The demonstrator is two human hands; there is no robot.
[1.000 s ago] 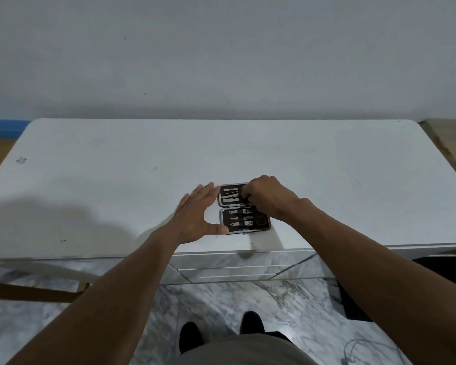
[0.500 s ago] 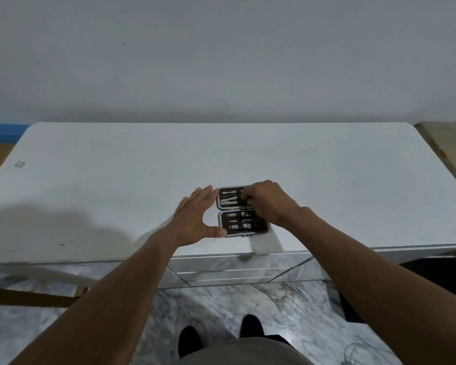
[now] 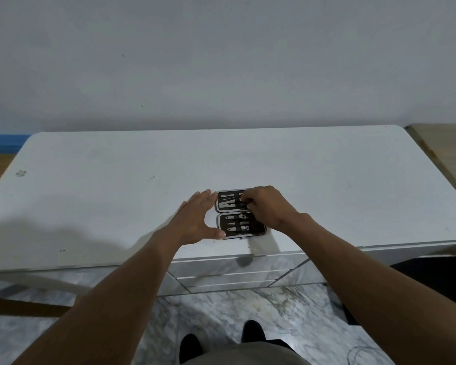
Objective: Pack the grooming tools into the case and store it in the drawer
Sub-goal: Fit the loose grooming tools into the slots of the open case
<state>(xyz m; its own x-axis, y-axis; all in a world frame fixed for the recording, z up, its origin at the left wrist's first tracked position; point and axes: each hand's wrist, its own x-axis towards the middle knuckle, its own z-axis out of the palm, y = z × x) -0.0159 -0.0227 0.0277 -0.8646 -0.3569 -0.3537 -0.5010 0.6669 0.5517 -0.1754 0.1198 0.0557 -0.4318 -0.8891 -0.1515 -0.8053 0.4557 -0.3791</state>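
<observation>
Plain grey wall [image 3: 221, 61] behind, filling the upper part of the view. Below it, a wide white desk [image 3: 116, 180] with rounded far corners, scuffed near its left edge and speckled here and there. Marble-patterned floor [image 3: 248, 306] under the near edge, with two dark shoes [image 3: 190, 347] at the bottom of the view. Mirrored drawer fronts [image 3: 234, 272] under the middle of the near edge, all closed.

Two bare forearms reaching in from the bottom corners toward the middle of the near edge. Left hand [image 3: 195, 222] flat and released, fingers straight and together against the left side of the far half of the case, thumb spread and touching the near left corner; grasping nothing. Right hand [image 3: 266, 209] curled over the right side of the case, fingertips pinched at a dark strap or tool in the far half; whether that grip is clenched on a tool or only pressing, cannot tell.

Grooming case [image 3: 238, 214] lying open and flat just beside the near edge at the middle, hinge running left to right, dark lining with a pale rim. Slim metal tools [image 3: 228, 203] side by side in the far half. Nail clippers [image 3: 245, 227] and further small metal pieces strapped in the near half.
</observation>
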